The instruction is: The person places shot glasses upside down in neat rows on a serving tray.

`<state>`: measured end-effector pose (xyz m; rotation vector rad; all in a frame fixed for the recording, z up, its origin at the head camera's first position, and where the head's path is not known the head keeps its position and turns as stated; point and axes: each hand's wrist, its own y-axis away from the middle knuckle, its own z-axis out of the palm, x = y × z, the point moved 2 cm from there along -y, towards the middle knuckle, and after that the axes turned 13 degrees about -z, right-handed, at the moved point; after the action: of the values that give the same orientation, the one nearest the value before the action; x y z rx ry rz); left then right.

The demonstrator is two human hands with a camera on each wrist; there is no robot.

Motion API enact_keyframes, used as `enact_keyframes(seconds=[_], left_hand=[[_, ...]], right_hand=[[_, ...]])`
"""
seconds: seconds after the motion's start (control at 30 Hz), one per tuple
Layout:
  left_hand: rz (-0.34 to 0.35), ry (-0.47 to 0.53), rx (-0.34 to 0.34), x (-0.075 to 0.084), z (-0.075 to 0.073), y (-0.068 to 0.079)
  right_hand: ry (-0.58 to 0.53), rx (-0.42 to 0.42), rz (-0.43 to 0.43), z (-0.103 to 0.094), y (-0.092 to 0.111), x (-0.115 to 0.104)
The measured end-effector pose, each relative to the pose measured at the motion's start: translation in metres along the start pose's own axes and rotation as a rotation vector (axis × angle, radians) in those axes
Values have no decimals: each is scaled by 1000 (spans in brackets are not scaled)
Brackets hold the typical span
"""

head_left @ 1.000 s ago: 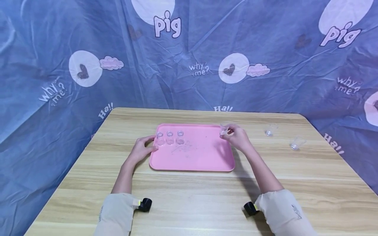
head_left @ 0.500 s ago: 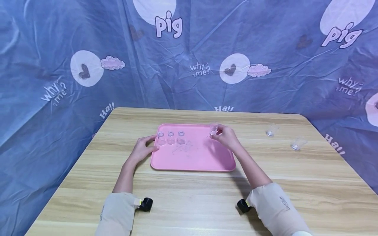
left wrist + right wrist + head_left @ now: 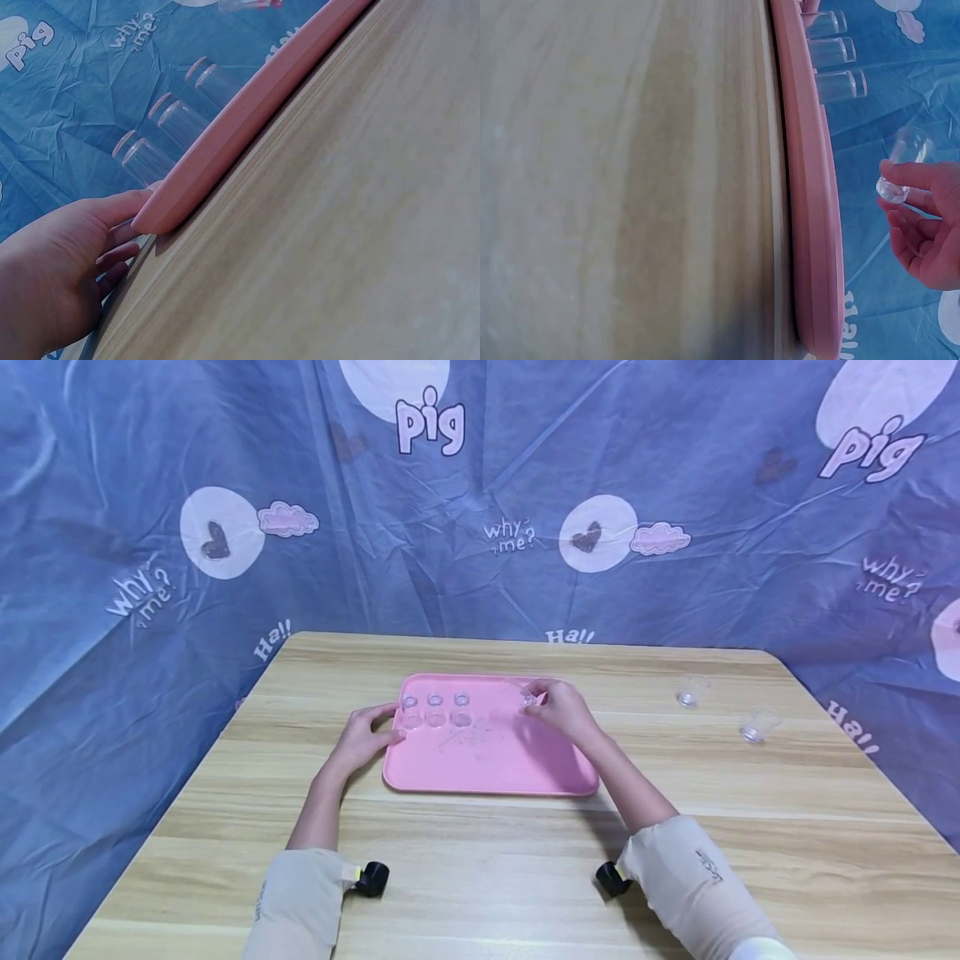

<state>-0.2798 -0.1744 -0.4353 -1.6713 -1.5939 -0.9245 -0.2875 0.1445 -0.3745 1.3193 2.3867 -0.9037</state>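
A pink tray lies on the wooden table, with my left hand holding its left edge. In the left wrist view the thumb of that hand lies on the rim and the other fingers sit lower, beside it. Three small clear shot glasses stand upside down in a row on the tray's left part. My right hand pinches another clear shot glass near its thick base, above the tray's right part. In the right wrist view this glass leans, its wide mouth pointing away from the fingertips.
Two more clear shot glasses, a farther one and a nearer one, stand mouth up on the table right of the tray. A blue printed cloth hangs behind the table's back edge.
My right hand has moved left over the tray with the shot glass, which now tilts and sits lower. My left hand has stayed at the tray's left edge.
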Motion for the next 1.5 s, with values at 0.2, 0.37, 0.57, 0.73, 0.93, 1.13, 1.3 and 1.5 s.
enact_keyframes(seconds=[0.2, 0.37, 0.57, 0.73, 0.93, 1.13, 1.3, 1.5], left_hand=[[0, 2, -2, 0, -1, 0], [-1, 16, -11, 0, 0, 0], [15, -20, 5, -1, 0, 1], [15, -31, 10, -1, 0, 1], [9, -20, 3, -2, -1, 1], [29, -12, 9, -1, -1, 1], [17, -21, 9, 1, -1, 2], [-10, -38, 7, 1, -2, 2]], right_hand=[[63, 19, -72, 3, 0, -4], [58, 32, -56, 6, 0, -4], [30, 63, -48, 9, 1, -4], [-41, 123, 6, 10, 0, -5], [-82, 140, 110, 12, -4, -6], [-117, 134, 78, 16, -10, -12], [-143, 115, 44, 22, -16, -15], [-189, 99, 31, 31, -21, -16]])
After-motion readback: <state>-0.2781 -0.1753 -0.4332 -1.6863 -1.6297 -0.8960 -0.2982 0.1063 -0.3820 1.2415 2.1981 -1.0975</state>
